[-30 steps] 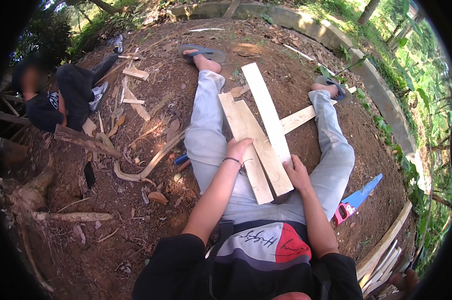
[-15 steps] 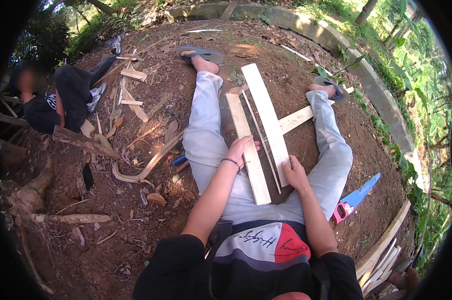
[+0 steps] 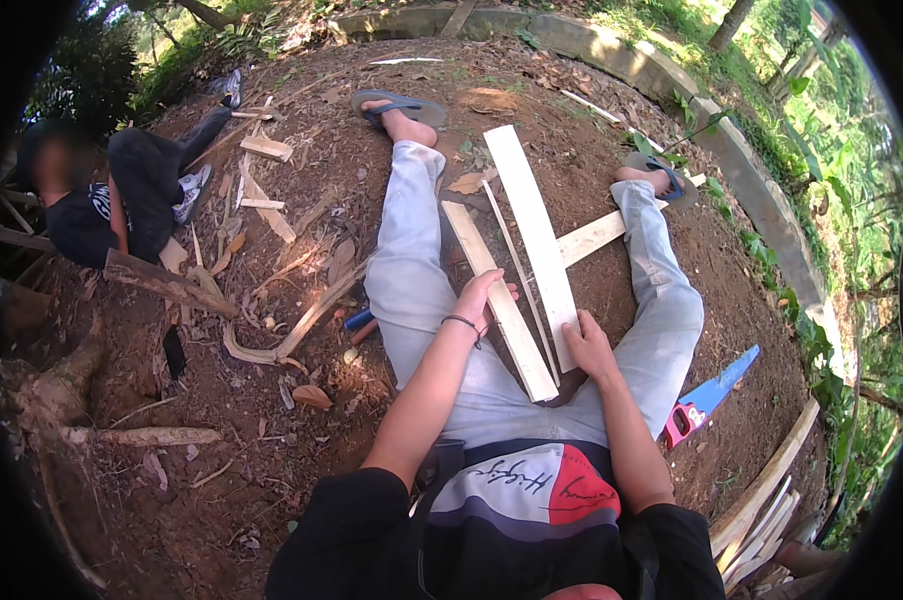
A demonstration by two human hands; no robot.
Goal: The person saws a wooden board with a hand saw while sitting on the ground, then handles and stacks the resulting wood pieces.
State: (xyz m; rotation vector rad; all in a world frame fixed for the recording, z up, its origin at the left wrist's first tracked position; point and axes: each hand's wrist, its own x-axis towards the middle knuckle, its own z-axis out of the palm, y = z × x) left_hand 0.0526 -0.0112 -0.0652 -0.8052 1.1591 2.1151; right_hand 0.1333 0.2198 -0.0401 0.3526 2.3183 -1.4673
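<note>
Between my outstretched legs, my left hand (image 3: 484, 300) is closed round a narrow pale wooden board (image 3: 502, 300), which slants from upper left to lower right. My right hand (image 3: 590, 345) grips the near end of a wider, longer pale board (image 3: 529, 210), thumb along its face. A thin wooden strip (image 3: 517, 265) lies between the two boards. Under the wider board, another plank (image 3: 597, 237) runs crosswise toward my right foot.
A handsaw (image 3: 712, 395) with blue blade and red handle lies right of my right thigh. Wood strips (image 3: 762, 530) are piled at lower right. Another person (image 3: 122, 200) sits at far left among wood scraps (image 3: 264, 150). A curved low wall (image 3: 762, 200) borders the dirt.
The narrow board in my left hand has turned and tilted, its far end shifting left and its near end right toward the thin strip. My right hand and the wider board barely differ.
</note>
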